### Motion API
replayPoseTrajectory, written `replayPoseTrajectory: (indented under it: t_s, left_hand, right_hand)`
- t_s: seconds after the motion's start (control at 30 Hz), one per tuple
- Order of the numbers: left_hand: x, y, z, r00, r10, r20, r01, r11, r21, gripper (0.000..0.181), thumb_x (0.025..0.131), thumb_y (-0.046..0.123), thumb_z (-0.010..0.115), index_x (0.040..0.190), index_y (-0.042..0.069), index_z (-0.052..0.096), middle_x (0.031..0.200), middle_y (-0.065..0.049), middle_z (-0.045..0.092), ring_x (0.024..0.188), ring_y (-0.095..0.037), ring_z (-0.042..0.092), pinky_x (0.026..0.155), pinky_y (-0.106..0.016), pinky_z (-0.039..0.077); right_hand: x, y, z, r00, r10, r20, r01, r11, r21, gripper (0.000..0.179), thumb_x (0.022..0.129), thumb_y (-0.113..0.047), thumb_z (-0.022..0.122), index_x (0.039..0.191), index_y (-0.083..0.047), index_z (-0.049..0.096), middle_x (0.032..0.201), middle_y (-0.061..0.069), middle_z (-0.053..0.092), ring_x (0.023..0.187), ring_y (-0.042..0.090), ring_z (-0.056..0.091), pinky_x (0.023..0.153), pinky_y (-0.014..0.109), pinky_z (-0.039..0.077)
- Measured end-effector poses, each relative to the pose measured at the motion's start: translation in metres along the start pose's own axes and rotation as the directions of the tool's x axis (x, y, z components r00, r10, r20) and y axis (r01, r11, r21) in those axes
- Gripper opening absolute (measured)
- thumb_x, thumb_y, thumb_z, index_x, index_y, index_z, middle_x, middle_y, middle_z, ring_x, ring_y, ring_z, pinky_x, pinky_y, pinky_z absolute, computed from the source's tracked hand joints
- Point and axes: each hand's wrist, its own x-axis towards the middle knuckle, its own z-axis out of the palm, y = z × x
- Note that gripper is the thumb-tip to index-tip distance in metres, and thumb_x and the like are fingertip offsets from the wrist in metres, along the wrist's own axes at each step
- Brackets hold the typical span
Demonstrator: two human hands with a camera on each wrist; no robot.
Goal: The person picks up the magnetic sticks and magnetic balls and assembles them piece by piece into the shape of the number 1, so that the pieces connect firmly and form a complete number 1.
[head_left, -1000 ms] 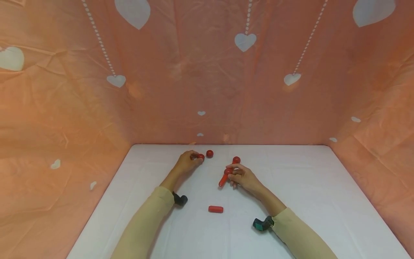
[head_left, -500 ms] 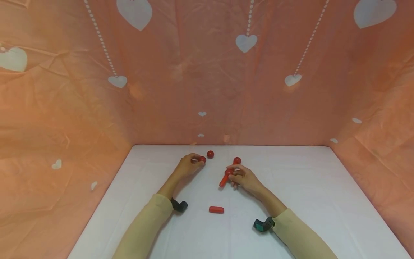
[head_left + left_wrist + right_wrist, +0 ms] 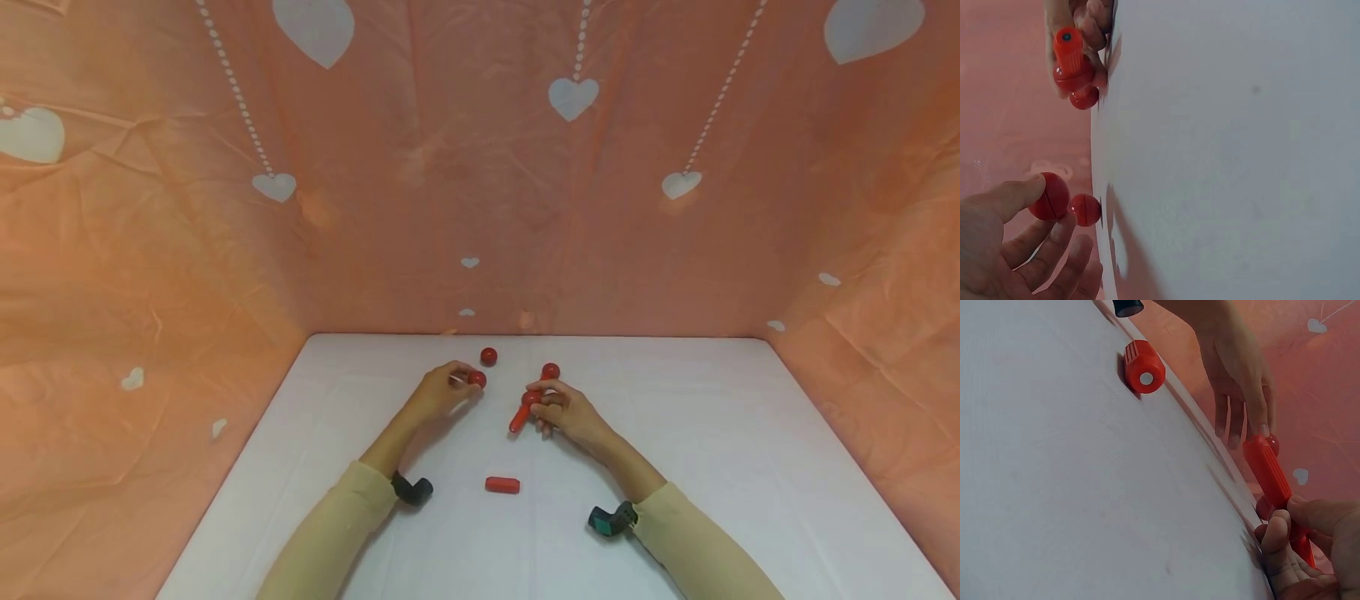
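My left hand (image 3: pixel 441 393) pinches a glossy red ball (image 3: pixel 1050 197) between thumb and fingertips, held above the table in the left wrist view. Behind it a second red ball (image 3: pixel 489 357) rests near the table's back edge. To the right, my right hand (image 3: pixel 573 414) grips a joined red piece by its middle ball (image 3: pixel 530 399). From that ball a ribbed red rod (image 3: pixel 1267 472) points toward the left hand's side and the wearer. Another rod, partly hidden by fingers, runs the other way to a far red ball (image 3: pixel 551 371).
Nearer the wearer, a separate ribbed red rod (image 3: pixel 502 485) lies crosswise on the white table (image 3: pixel 720 433); a pale silvery disc shows in its end in the right wrist view. Orange cloth (image 3: pixel 420 208) with white hearts stands around the table's back and sides.
Carrying the red ball, my left hand has come slightly right and toward the wearer, away from the resting ball. My right hand and the joined piece stay nearly still.
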Motion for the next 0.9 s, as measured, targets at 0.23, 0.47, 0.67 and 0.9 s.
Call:
replayPoseTrajectory:
  t_s: [0.23, 0.47, 0.67, 0.9]
  left_hand:
    - [-0.007, 0.001, 0.002, 0.999, 0.032, 0.018, -0.031, 0.999, -0.012, 0.035, 0.098, 0.021, 0.08, 0.131, 0.012, 0.07, 0.117, -0.007, 0.073, 0.115, -0.028, 0.068, 0.1, -0.048, 0.057]
    - [-0.016, 0.003, 0.005, 0.998, 0.055, 0.043, -0.054, 0.998, -0.019, 0.031, 0.098, 0.022, 0.082, 0.126, 0.014, 0.07, 0.117, -0.005, 0.073, 0.113, -0.027, 0.069, 0.099, -0.047, 0.058]
    - [-0.023, 0.004, 0.006, 0.996, 0.031, 0.078, -0.03, 0.999, -0.013, 0.032, 0.098, 0.028, 0.082, 0.126, 0.017, 0.07, 0.117, -0.003, 0.072, 0.114, -0.026, 0.068, 0.098, -0.045, 0.06]
    - [-0.029, 0.006, 0.007, 0.991, 0.06, 0.123, -0.059, 0.998, -0.012, 0.03, 0.098, 0.026, 0.082, 0.124, 0.017, 0.071, 0.118, -0.004, 0.073, 0.111, -0.025, 0.068, 0.098, -0.046, 0.059]
  right_hand:
    - [-0.002, -0.003, 0.001, 1.0, 0.001, -0.003, -0.001, 1.0, 0.004, 0.042, 0.106, -0.013, 0.069, 0.146, -0.004, 0.059, 0.103, 0.01, 0.071, 0.075, 0.02, 0.066, 0.071, 0.024, 0.058]
    - [-0.001, 0.0, 0.0, 1.0, -0.018, -0.005, 0.018, 1.0, -0.016, 0.043, 0.104, -0.012, 0.071, 0.145, -0.004, 0.06, 0.101, 0.016, 0.07, 0.074, 0.02, 0.066, 0.07, 0.024, 0.058]
    - [0.0, 0.001, -0.001, 1.0, -0.031, 0.001, 0.031, 0.999, -0.032, 0.045, 0.104, -0.013, 0.072, 0.146, -0.003, 0.058, 0.1, 0.016, 0.069, 0.073, 0.019, 0.066, 0.07, 0.024, 0.057]
    - [0.0, 0.001, -0.001, 1.0, -0.027, 0.001, 0.027, 0.999, -0.021, 0.044, 0.104, -0.015, 0.072, 0.145, -0.004, 0.059, 0.1, 0.013, 0.071, 0.074, 0.019, 0.066, 0.071, 0.024, 0.058]
